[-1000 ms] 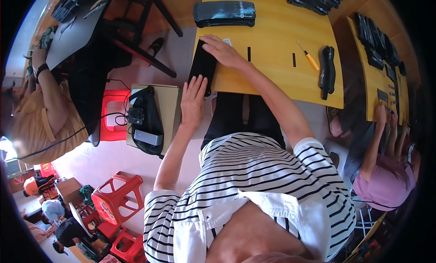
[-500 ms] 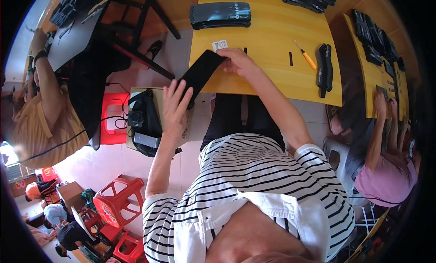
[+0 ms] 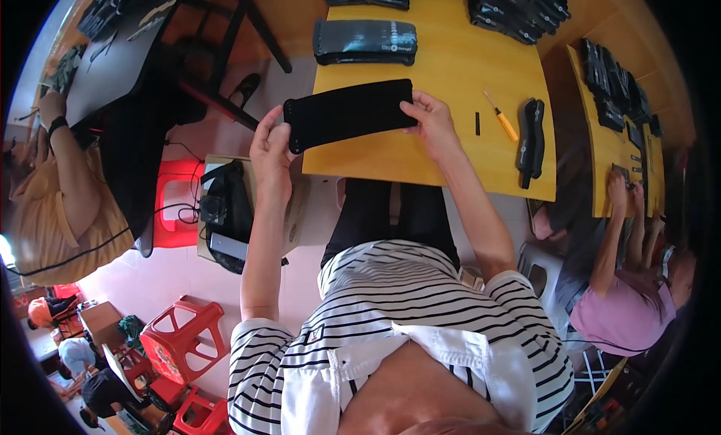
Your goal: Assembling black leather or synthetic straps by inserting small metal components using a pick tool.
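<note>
Both hands lift black flat panel (image 3: pixel 349 113) over yellow surface (image 3: pixel 451 146) edge.
Left hand (image 3: pixel 272 151) clamped on 9 o'clock end, right hand (image 3: pixel 432 119) on 3 o'clock end; next likely needs level set-down.

Matt black, smooth, plastic-looking panel (image 3: pixel 349 113), pinched at both ends. Glossy yellow wood table (image 3: pixel 443 146), smooth, with faint sheen. Screwdriver (image 3: pixel 500 116): yellow plastic handle, thin metal shaft. Shiny black sleeves (image 3: pixel 365 41), plastic-wrapped. Glossy red plastic stool (image 3: pixel 176 336). Soft striped cloth shirt (image 3: pixel 405 315).
</note>
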A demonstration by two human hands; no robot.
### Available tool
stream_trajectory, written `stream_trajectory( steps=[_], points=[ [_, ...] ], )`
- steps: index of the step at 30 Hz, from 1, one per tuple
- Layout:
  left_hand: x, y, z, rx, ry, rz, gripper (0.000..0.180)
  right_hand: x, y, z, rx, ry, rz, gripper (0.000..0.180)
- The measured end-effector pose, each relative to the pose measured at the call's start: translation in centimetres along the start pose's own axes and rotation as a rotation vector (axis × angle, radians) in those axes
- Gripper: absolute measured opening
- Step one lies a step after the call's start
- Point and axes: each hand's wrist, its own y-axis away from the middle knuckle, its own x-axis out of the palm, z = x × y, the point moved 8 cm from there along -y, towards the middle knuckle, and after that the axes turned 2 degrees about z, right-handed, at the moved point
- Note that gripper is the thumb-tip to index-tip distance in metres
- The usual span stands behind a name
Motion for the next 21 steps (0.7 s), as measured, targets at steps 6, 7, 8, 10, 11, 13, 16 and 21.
stream_trajectory(
  steps=[6,7,8,10,11,13,16,21],
  points=[
    [1.8,-8.1,1.4,-0.024,-0.115,-0.038,0.038,-1.6,-3.2,2.2,-0.052,0.055,-0.152,0.025],
    [1.8,-9.8,1.8,-0.050,-0.132,-0.025,0.037,-1.8,-3.9,3.3,-0.066,0.090,-0.220,0.025],
    [2.3,-11.5,1.5,-0.015,-0.173,-0.014,0.033,-2.2,-4.5,4.2,-0.078,0.124,-0.290,0.024],
    [4.2,-14.4,0.9,-0.010,-0.200,-0.011,0.031,-3.0,-6.9,5.7,-0.128,0.160,-0.297,0.027],
    [5.1,-15.7,0.7,-0.002,-0.228,-0.007,0.029,-3.4,-8.1,6.5,-0.179,0.195,-0.302,0.029],
    [6.0,-18.8,1.0,0.026,-0.324,-0.005,0.027,-3.9,-10.6,7.2,-0.237,0.245,-0.327,0.028],
    [5.3,-22.9,2.2,0.110,-0.536,-0.059,0.023,-4.4,-14.1,7.1,-0.313,0.382,-0.366,0.029],
    [5.4,-23.7,3.1,0.178,-0.988,-0.215,0.035,-6.1,-16.6,4.7,-0.351,0.647,-0.459,0.031]
  ],
)
